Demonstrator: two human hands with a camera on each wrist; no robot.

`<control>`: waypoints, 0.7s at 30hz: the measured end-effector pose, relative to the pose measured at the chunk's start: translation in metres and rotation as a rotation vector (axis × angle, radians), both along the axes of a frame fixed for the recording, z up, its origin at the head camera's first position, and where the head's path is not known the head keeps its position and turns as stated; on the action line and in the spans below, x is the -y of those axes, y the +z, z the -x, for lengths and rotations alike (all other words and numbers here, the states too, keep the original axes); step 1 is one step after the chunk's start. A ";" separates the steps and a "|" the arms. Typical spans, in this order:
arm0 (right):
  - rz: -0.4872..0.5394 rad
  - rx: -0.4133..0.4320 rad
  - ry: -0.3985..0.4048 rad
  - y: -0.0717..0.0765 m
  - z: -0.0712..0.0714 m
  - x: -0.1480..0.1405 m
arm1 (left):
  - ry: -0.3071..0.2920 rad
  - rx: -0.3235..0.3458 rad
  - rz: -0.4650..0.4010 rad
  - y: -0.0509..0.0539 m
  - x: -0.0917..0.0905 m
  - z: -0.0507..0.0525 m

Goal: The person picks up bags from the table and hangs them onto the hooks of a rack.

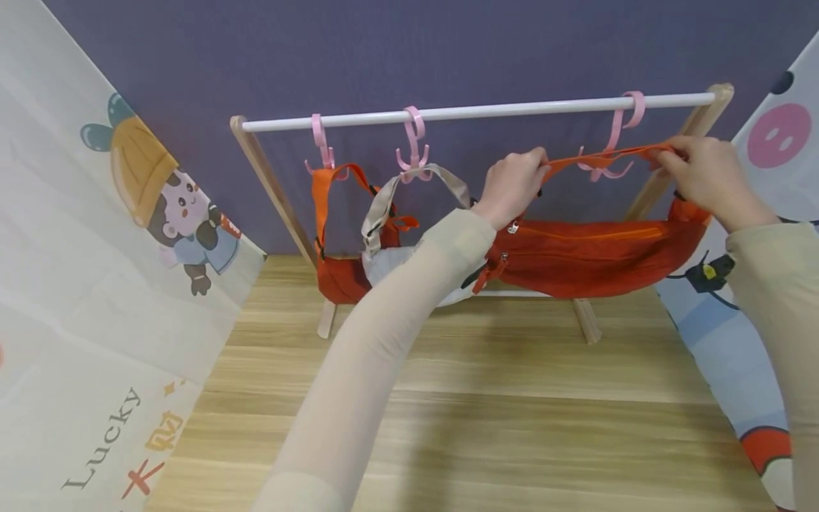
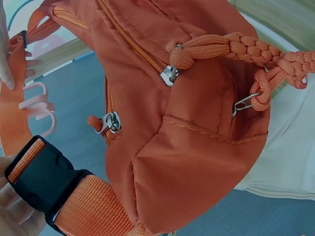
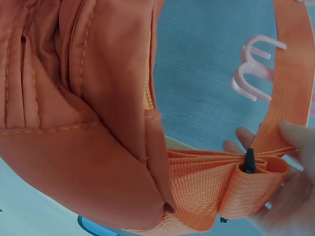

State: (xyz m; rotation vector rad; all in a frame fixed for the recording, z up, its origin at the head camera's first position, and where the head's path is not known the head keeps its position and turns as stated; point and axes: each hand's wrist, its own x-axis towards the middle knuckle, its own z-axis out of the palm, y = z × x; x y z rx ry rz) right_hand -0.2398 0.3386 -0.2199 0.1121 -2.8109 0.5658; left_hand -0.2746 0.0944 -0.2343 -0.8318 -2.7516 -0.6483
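A red-orange waist bag hangs in the air in front of the rack, its orange strap stretched between my two hands. My left hand grips the strap's left part, and in the left wrist view a black buckle lies against those fingers. At the strap's right end my right hand pinches the webbing, beside a folded, bunched length in the right wrist view. Behind the strap is a pink hook; whether the strap touches it I cannot tell.
A white rail on wooden legs carries the pink hooks. From the left hook hangs another red-orange bag; from the middle hook, a whitish bag, partly behind my left arm. Printed sheets flank the wooden floor.
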 end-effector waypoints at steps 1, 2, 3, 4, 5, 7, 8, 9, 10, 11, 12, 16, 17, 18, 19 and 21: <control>-0.007 -0.012 0.007 0.000 0.001 -0.001 | -0.001 0.001 0.000 0.000 0.000 0.000; -0.010 -0.019 0.013 0.000 0.002 -0.001 | -0.003 0.002 0.000 -0.001 0.000 0.000; -0.019 -0.036 0.023 0.000 0.003 -0.001 | -0.005 0.002 0.000 -0.001 -0.001 0.000; -0.024 -0.045 0.030 0.001 0.003 -0.001 | -0.006 0.001 0.000 -0.001 -0.001 0.000; -0.027 -0.045 0.033 0.001 0.004 -0.001 | -0.007 0.001 0.000 -0.001 -0.001 0.000; -0.025 -0.032 0.031 0.002 0.004 0.000 | -0.009 -0.002 -0.003 -0.001 -0.001 -0.001; -0.016 -0.019 0.028 0.003 0.004 0.001 | -0.006 -0.004 -0.003 -0.001 -0.001 -0.001; -0.012 -0.012 0.026 0.003 0.004 0.002 | -0.003 -0.009 -0.003 0.000 -0.001 -0.001; -0.001 0.010 0.017 0.003 0.003 0.002 | 0.003 -0.013 -0.003 0.000 -0.001 -0.002; 0.006 0.025 0.010 0.004 0.003 0.003 | 0.009 -0.020 -0.001 0.000 -0.001 -0.002; 0.007 0.028 0.005 0.004 0.003 0.004 | 0.019 -0.028 0.001 0.001 -0.001 -0.001; 0.016 0.043 -0.005 0.003 0.003 0.007 | 0.049 -0.064 0.010 0.002 0.000 0.000; 0.017 0.045 -0.005 0.003 0.003 0.007 | 0.056 -0.076 0.013 0.002 0.000 0.000; 0.018 0.046 -0.005 0.003 0.003 0.008 | 0.060 -0.084 0.014 0.002 0.001 0.001; 0.021 0.053 -0.005 0.003 0.003 0.008 | 0.065 -0.092 0.014 0.002 0.001 0.001; 0.026 0.062 -0.005 0.003 0.003 0.009 | 0.075 -0.102 0.015 0.001 0.002 0.002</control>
